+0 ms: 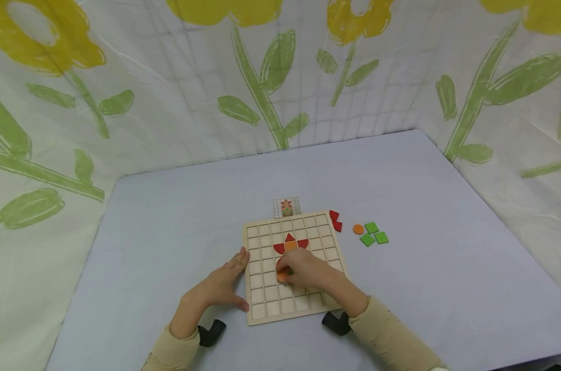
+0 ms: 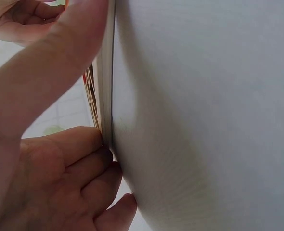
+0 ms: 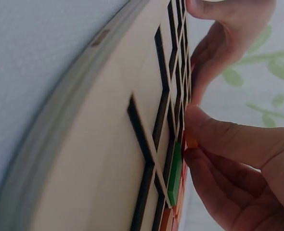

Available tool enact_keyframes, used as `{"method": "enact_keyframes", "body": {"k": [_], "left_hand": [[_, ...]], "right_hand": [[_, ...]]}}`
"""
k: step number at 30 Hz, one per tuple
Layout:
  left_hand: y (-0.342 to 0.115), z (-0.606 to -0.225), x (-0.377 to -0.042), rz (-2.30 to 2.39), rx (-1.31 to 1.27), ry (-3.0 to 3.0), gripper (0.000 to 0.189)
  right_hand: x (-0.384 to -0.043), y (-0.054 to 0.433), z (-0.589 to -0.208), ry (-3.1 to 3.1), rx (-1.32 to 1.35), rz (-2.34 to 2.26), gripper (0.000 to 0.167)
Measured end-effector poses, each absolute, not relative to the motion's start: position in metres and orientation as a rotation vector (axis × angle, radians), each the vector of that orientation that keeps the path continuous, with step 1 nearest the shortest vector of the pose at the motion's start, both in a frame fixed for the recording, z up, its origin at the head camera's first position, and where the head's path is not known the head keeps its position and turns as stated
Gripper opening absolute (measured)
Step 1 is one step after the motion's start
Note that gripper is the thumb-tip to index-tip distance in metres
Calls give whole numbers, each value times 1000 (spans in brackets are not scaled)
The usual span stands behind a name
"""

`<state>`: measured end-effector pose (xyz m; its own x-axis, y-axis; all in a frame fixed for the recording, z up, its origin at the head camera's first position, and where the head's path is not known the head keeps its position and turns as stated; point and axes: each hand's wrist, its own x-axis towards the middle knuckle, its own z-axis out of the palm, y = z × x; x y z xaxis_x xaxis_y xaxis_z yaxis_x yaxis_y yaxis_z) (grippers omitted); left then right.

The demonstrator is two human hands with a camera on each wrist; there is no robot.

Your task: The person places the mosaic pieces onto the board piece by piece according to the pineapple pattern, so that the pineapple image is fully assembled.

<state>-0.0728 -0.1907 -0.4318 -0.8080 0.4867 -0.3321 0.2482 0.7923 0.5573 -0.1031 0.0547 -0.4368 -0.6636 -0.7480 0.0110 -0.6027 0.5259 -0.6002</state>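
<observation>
A wooden grid board [image 1: 287, 305] lies on the table. My left hand [image 1: 222, 283] rests along its left edge, fingers extended and thumb near the front left corner. Over the middle of the grid, my right hand [image 1: 305, 268] pinches an orange disc [image 1: 282, 276] between thumb and fingers. The right wrist view shows that orange disc [image 3: 192, 140] at the board's surface, close to a green piece [image 3: 174, 173] set in a cell. Farther up the grid sit a red triangle [image 1: 290, 237], an orange square [image 1: 291, 246] and red quarter-round pieces [image 1: 279, 249]; my right hand partly hides others.
A small pattern card [image 1: 287, 207] lies behind the board. Two red pieces [image 1: 338, 226] touch or nearly touch its right edge. Farther right lie a loose orange disc [image 1: 358, 229] and several green squares [image 1: 381, 237]. A flower-printed curtain [image 1: 178, 93] hangs behind the table.
</observation>
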Motion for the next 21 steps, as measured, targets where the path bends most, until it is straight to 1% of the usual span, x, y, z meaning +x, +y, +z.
{"method": "enact_keyframes", "body": {"k": [5,15,21], "left_hand": [[-190,-432,-73,688,547,2516,118],[-191,-433,-74,688,559,2521,119],[-190,-433,-74,677,555,2527,118]], "right_hand": [[-104,53,-438,2518,-1107,-827,15],[-104,53,-440,2553,-1144,-794,13],[-104,52,-439,2554,-1127,-787,15]]}}
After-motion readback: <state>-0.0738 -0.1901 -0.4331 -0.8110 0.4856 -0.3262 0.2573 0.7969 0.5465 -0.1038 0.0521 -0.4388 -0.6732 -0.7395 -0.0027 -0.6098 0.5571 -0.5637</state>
